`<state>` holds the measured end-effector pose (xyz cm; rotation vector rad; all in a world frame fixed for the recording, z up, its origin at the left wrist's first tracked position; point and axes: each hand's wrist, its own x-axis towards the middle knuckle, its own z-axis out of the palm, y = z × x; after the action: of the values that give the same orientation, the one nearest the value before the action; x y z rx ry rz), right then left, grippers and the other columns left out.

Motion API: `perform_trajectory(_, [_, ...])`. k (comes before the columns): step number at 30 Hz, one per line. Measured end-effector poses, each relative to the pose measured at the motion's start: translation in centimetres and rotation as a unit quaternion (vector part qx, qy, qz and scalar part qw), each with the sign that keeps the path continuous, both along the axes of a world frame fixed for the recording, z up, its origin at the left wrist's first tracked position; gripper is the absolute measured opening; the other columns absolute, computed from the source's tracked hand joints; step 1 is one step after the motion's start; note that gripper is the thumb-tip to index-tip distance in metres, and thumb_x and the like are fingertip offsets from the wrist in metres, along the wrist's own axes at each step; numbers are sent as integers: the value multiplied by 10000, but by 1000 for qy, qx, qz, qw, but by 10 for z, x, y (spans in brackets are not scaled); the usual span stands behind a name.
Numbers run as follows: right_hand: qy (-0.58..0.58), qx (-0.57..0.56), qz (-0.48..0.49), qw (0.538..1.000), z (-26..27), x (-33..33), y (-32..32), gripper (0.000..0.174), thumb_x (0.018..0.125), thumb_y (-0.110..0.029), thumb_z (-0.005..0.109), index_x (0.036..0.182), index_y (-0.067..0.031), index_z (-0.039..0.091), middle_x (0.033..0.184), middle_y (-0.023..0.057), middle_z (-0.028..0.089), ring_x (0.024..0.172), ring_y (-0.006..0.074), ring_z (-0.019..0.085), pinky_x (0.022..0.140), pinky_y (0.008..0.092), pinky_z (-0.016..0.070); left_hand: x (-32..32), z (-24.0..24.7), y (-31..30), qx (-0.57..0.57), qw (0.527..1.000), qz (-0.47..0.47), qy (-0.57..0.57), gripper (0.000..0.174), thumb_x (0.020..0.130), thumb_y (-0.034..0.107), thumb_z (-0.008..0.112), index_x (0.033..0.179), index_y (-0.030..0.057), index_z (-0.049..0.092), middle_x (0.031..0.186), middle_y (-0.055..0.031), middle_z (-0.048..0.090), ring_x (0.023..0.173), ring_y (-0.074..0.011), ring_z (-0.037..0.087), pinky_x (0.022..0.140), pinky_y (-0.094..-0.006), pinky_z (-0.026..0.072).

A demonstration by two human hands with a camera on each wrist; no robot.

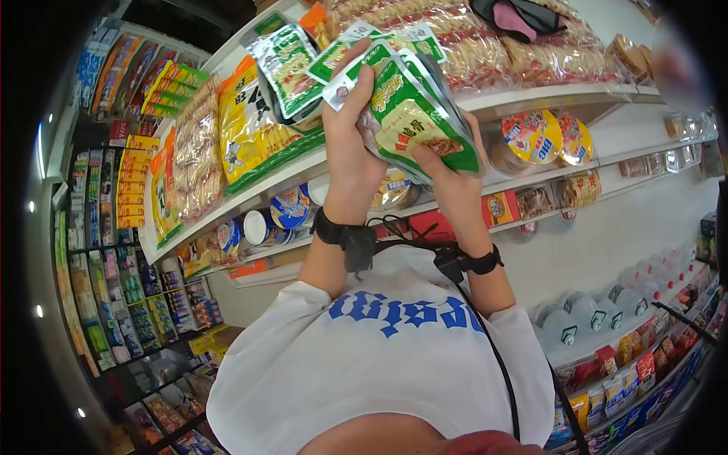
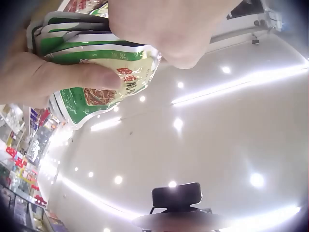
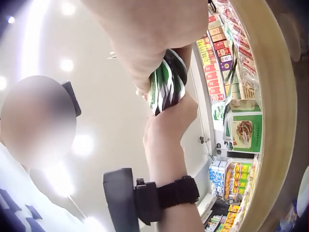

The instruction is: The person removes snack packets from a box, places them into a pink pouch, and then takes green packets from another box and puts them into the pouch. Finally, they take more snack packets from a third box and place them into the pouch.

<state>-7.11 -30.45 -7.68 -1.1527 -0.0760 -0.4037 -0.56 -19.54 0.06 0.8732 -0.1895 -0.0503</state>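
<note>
Both hands hold a stack of several green-and-white snack packets (image 1: 417,114) up in front of the shelf. The left hand (image 1: 353,140) grips the stack's left edge, its fingers reaching toward the top corner. On the other side, the right hand (image 1: 459,182) holds the lower right, thumb lying across the printed front near the food picture. The left wrist view shows the packets (image 2: 130,75) layered, with the right thumb (image 2: 91,76) pressed on the front one. In the right wrist view the stack (image 3: 166,84) appears edge-on between the hands. Similar green packets (image 1: 292,76) lie on the shelf beyond.
A white shelf (image 1: 303,152) carries a yellow bag (image 1: 254,125) and bagged snacks (image 1: 462,49). Instant noodle tubs (image 1: 531,136) stand on the tier below. Large bottles (image 1: 569,326) are lower right, stocked racks (image 1: 136,265) at left. A black cable (image 1: 500,364) hangs over the shirt.
</note>
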Motion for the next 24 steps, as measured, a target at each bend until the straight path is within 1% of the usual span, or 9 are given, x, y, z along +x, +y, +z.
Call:
perform_trajectory(4, [51,230,96,967,-13,1,-17,597,873,-18,768,1389,-21,469,1241,74,636,1137,136,616,968,288,517,8,-15,-16,180,983,33,-8,338,1006,174,657,1309,24,638,1125,-55,697,943,-75,642,813,-242,531])
perform_trajectory(7, [116,259,72,956,-21,3,-28,565,890,-15,751,1383,-28,474,1233,70,637,1127,131,621,965,289,522,10,-21,-26,282,958,22,-45,337,1010,204,663,1299,32,661,1048,-10,696,888,-37,599,766,-213,493])
perform_trajectory(11, [94,259,18,961,-41,15,-32,539,901,-11,743,1375,-17,485,1221,81,641,1105,134,633,947,284,529,26,-20,-35,366,925,-1,-101,363,999,234,679,1312,52,663,1036,-2,691,914,-36,585,776,-195,470])
perform_trajectory(15, [110,266,1,958,-40,27,-44,555,897,-16,755,1384,-7,489,1223,90,640,1094,137,636,942,282,527,41,-15,-40,427,883,67,-182,387,997,266,674,1313,42,654,1084,-70,724,917,-69,631,796,-225,502])
perform_trajectory(16, [110,264,-7,958,-41,30,-47,559,896,-17,757,1387,-7,490,1224,91,640,1094,138,636,944,284,526,50,-15,-30,477,860,74,-165,397,1000,277,662,1312,32,650,1152,-99,722,973,-113,658,852,-270,515])
perform_trajectory(19, [119,281,-29,952,-41,37,-55,561,895,-15,758,1389,-6,493,1223,94,640,1094,141,633,949,288,519,87,-7,-10,452,870,60,-187,422,1000,306,658,1320,31,640,1195,-87,712,1029,-143,663,927,-296,499])
perform_trajectory(21, [126,289,-50,948,-41,41,-59,557,895,-14,758,1387,-7,497,1221,93,640,1093,141,630,950,288,512,108,-7,5,599,747,79,-276,459,962,311,699,1312,23,631,1271,-135,674,1131,-243,650,1025,-356,470])
perform_trajectory(23, [133,286,-76,946,-41,46,-61,553,895,-15,758,1384,-9,501,1217,90,639,1092,139,625,950,287,504,120,-9,10,711,586,105,-374,459,943,272,719,1313,18,621,1298,-172,653,1186,-301,634,1060,-384,457])
perform_trajectory(24, [133,280,-75,948,-41,47,-64,533,899,-14,753,1373,-15,509,1210,80,637,1081,131,619,944,278,494,125,-14,11,720,588,69,-363,561,844,228,798,1326,19,602,1310,-183,629,1234,-339,593,1074,-403,446])
